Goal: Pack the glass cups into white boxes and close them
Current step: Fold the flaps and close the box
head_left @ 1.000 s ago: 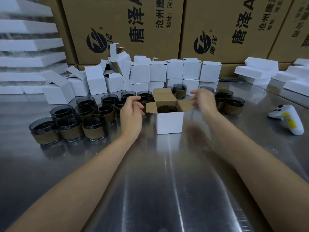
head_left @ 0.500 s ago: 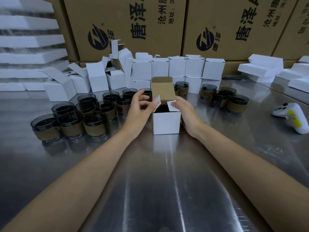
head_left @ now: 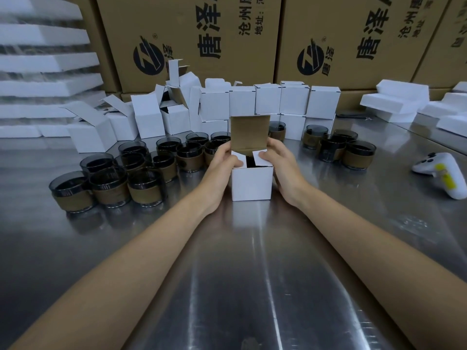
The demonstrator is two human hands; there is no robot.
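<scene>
Because the smoky glass cup (head_left: 249, 161) already sits down inside the small white cardboard box (head_left: 251, 184) at the middle of the steel table (head_left: 240, 274), both hands are working at its top. The left hand (head_left: 219, 164) wraps the box's upper left edge, thumb pressing the left side flap (head_left: 236, 154) inward. The right hand (head_left: 283, 162) mirrors it, thumb pinning the right side flap (head_left: 259, 160). That steadies the box and, I'd judge, readies it for the tall lid flap (head_left: 249, 133), which stands upright with its brown inside facing us, not yet folded over.

Around them, from the far left: stacked white foam slabs (head_left: 45, 61), open empty white boxes (head_left: 91, 132), a crowd of unpacked dark cups in brown sleeves (head_left: 111, 188) near the left forearm, closed white boxes (head_left: 293, 99) stacked behind, more sleeved cups (head_left: 353, 152) to the right, and a white handheld controller (head_left: 442, 173). Nothing lies between lid and opening, though a careless elbow could knock the near cups.
</scene>
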